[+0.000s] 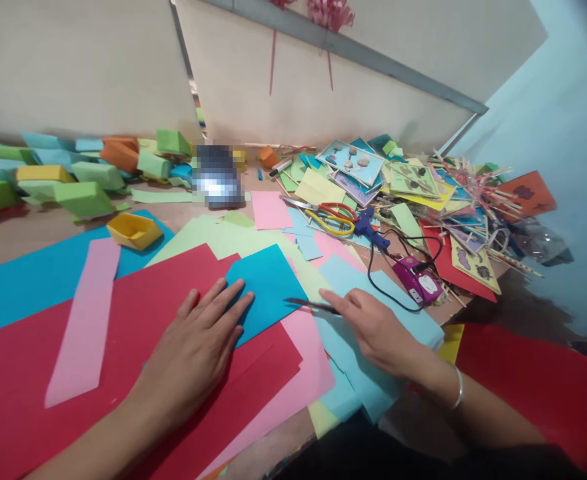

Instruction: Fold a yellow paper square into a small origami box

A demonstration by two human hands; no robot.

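Note:
A blue sheet of paper [273,287] lies on red paper [163,293] near the middle of the table. My left hand [200,343] rests flat with spread fingers on the red paper, its fingertips over the blue sheet's left part. Closed around a dark, thin-bladed tool, my right hand [368,327] is just right of the blue sheet. The tool's blade [306,303] points left, its tip over the sheet's right edge. The fist hides the tool's handle. A pink strip [86,320] lies left of my left hand.
Folded paper boxes [86,199] line the back left, and a yellow one [134,231] sits nearer. Scissors [333,220], a blue glue gun [370,229] with a looping cord and a purple power strip [418,279] lie right of centre. Cards and sticks are heaped at the back right.

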